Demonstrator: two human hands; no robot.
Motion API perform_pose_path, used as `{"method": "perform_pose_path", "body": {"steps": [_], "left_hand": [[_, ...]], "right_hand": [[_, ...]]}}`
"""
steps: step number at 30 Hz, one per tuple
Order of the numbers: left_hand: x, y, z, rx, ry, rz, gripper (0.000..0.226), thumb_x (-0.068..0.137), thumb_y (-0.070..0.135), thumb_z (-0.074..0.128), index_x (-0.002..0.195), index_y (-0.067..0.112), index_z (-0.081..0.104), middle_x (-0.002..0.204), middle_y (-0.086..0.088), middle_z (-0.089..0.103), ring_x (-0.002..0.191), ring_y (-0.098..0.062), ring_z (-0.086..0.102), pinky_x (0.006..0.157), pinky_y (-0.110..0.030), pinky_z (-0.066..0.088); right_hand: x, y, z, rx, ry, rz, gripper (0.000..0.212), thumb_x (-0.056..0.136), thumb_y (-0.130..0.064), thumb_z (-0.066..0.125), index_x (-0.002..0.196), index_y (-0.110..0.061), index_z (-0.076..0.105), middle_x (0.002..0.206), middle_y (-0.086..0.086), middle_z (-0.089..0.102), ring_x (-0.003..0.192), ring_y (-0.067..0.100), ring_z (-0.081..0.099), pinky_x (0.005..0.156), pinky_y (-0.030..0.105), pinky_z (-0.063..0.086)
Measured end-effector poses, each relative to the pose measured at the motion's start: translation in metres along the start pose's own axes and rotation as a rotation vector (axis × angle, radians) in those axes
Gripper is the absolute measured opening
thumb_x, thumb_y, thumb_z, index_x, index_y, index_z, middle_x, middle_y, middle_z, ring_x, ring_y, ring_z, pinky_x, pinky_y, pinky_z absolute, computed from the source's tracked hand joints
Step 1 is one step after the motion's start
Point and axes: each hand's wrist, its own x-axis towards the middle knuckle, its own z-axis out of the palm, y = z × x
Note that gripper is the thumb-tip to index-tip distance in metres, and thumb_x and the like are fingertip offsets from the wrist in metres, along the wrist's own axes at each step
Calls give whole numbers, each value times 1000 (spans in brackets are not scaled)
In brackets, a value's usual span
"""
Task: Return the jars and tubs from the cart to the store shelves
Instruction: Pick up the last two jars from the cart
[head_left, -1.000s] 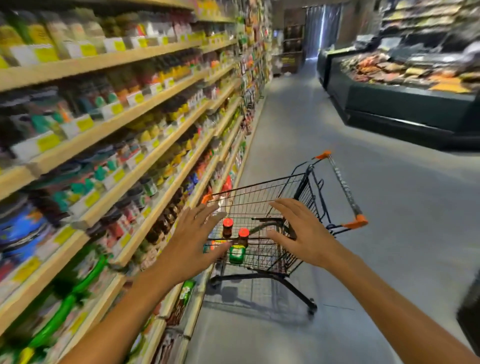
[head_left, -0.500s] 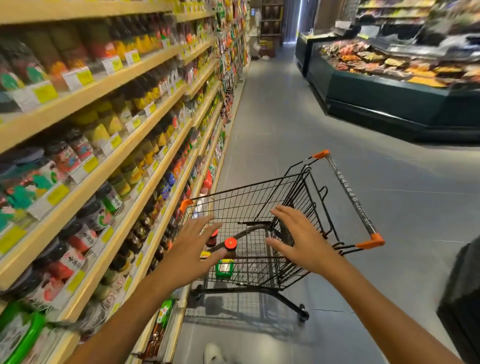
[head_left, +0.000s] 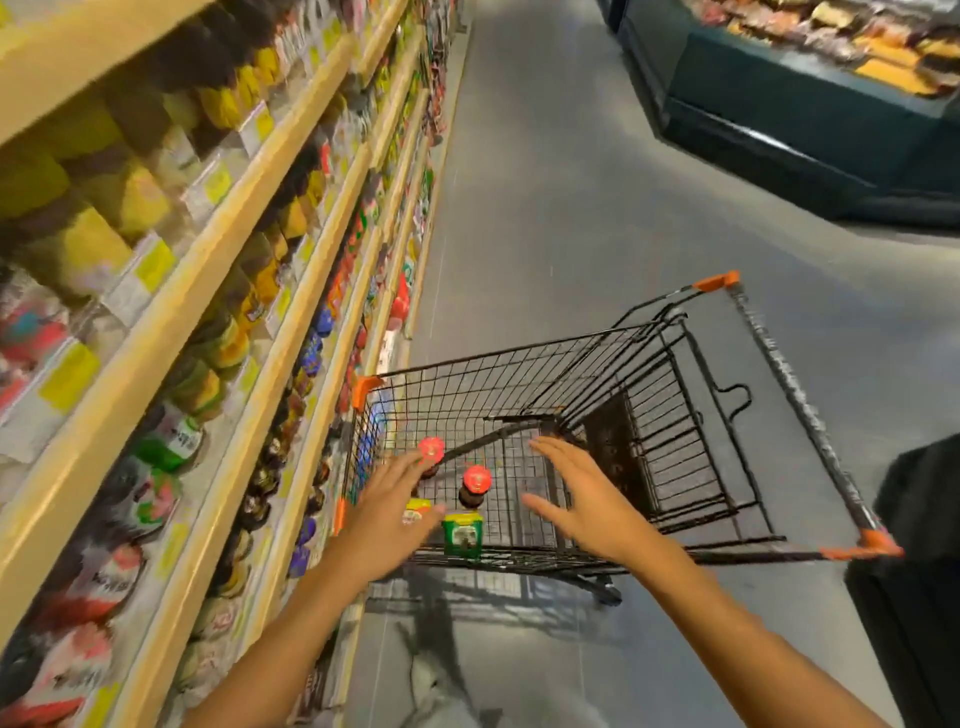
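Shelves (head_left: 218, 291) are running down the left side, stocked with jars and tubs, blurred. Cart (head_left: 597, 431) is being kept just beside them, basket open-topped, handle (head_left: 795, 410) on the far right edge.

Two bottles are standing upright in the basket's near-left corner, long axes vertical, red caps up: far bottle (head_left: 431, 451) and near bottle (head_left: 474, 491). The near one is showing a dark neck and a green label low down. A yellow-labelled item (head_left: 417, 510) is sitting just beside it, mostly being hidden by the left hand; whether it belongs to the far bottle cannot be told.

Left hand (head_left: 387, 512) is being held over the basket, fingers spread and straight, released, nothing gripped; fingertips are overlapping the far cap in view, contact cannot be confirmed. Right hand (head_left: 582, 499) is likewise open, fingers extended, holding nothing, to the right of the near bottle and apart from it.

Key relation: both bottles are lying between the hands, but closer to the left. Judged: left hand is the better placed for the far cap, right for the near bottle. Grasps are likely needed from above or the side, round the necks.
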Motion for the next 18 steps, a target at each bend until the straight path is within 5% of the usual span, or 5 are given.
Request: {"method": "perform_pose_path", "body": {"steps": [2, 6, 9, 14, 18], "left_hand": [[14, -11, 3, -14, -12, -23, 82, 82, 83, 37, 151, 41, 27, 160, 14, 24, 151, -17, 19, 122, -48, 24], [41, -35, 15, -61, -1, -68, 61, 97, 47, 56, 151, 29, 35, 157, 13, 29, 147, -8, 23, 122, -36, 22], [64, -56, 27, -74, -3, -88, 59, 96, 47, 55, 148, 25, 41, 151, 14, 35, 142, -5, 28, 121, -37, 26], [115, -96, 63, -15, -80, -184, 67, 90, 57, 43, 145, 19, 44, 148, -3, 45, 136, -19, 39, 114, -36, 34], [152, -121, 91, -12, -146, -258, 54, 94, 35, 63, 140, 10, 51, 140, -16, 52, 130, -34, 48, 108, -47, 42]], "right_hand": [[19, 10, 12, -2, -48, 29, 77, 96, -57, 55, 158, -24, 25, 165, -2, 24, 152, 14, 18, 124, 32, 17], [60, 35, 37, 56, -139, 86, 77, 95, -58, 56, 158, -27, 25, 165, -2, 25, 153, 16, 18, 125, 40, 22], [95, 60, 65, 100, -221, 123, 80, 92, -64, 54, 158, -30, 24, 165, -1, 26, 153, 19, 19, 124, 46, 24], [154, 102, 119, 167, -347, 143, 80, 97, -46, 61, 160, -21, 19, 166, 4, 23, 153, 22, 19, 123, 35, 16], [195, 134, 163, 193, -399, 192, 85, 96, -38, 66, 160, -15, 15, 165, 10, 24, 152, 27, 21, 121, 33, 17]]}}
